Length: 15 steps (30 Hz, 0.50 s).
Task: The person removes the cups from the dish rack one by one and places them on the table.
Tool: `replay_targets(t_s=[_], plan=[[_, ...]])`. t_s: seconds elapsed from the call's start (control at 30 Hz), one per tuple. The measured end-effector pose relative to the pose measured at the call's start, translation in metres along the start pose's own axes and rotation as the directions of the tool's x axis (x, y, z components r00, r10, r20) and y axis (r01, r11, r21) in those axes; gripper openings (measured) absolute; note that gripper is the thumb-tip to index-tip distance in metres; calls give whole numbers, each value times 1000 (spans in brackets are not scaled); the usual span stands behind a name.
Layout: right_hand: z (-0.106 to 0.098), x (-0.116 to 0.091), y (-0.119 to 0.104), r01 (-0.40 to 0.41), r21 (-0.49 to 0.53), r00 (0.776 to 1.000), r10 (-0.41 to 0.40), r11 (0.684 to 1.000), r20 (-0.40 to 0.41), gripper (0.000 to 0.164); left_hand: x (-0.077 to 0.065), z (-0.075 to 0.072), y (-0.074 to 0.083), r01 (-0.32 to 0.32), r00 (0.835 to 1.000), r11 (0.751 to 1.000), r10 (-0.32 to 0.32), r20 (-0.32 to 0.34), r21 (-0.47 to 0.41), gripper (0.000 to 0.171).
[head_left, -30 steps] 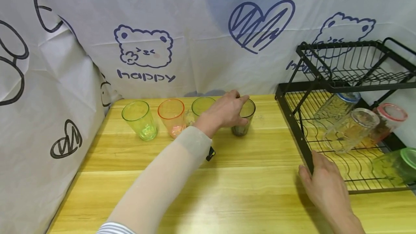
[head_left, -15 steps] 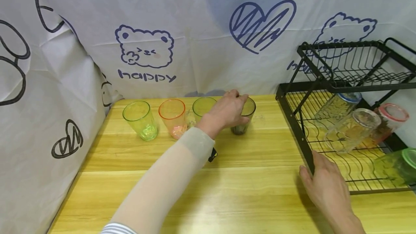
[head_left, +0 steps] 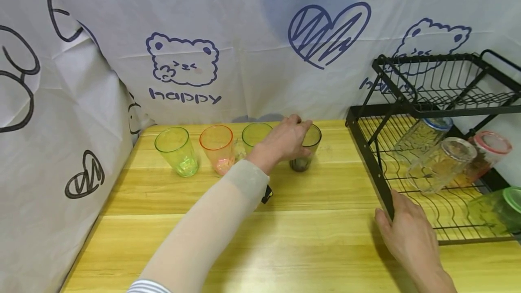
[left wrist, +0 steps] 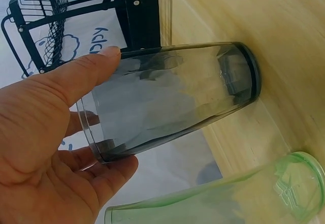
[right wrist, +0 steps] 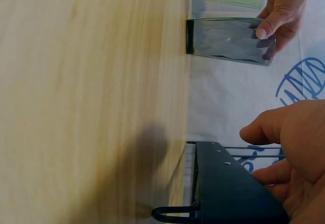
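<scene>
My left hand (head_left: 285, 139) grips a grey tinted glass (left wrist: 177, 97) near its rim, thumb on one side and fingers on the other. The glass stands upright on the wooden table, its base touching the wood. Just left of it is a green glass (head_left: 254, 135), partly hidden by my left hand and forearm. My right hand (head_left: 411, 234) is at the left side rail of a black dish rack (head_left: 376, 173). Its fingers reach over the rail, and the thumb lies on the outer side. In the right wrist view the rail (right wrist: 228, 188) partly covers those fingers.
An orange-red glass (head_left: 217, 141) and a yellow-green glass (head_left: 177, 150) stand farther left in the row. The rack's lower tier holds upturned mugs with a blue rim (head_left: 437, 123), clear rim (head_left: 457, 148), red rim (head_left: 492, 143) and green rim (head_left: 513, 197). A printed cloth (head_left: 252, 58) hangs behind.
</scene>
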State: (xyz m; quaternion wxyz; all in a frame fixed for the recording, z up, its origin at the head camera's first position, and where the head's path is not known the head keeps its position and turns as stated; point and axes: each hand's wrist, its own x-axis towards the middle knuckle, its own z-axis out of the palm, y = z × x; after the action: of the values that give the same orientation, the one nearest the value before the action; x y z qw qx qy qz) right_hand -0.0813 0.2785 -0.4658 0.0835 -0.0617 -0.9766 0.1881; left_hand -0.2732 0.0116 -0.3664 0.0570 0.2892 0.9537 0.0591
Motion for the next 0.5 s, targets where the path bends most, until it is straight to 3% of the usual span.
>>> replay_targets(t_s=[0.5], plan=[[1, 1, 0, -13, -16, 1000, 13, 1000, 5, 69, 0, 1, 0, 7, 1000, 1000, -7, 11, 6, 99]])
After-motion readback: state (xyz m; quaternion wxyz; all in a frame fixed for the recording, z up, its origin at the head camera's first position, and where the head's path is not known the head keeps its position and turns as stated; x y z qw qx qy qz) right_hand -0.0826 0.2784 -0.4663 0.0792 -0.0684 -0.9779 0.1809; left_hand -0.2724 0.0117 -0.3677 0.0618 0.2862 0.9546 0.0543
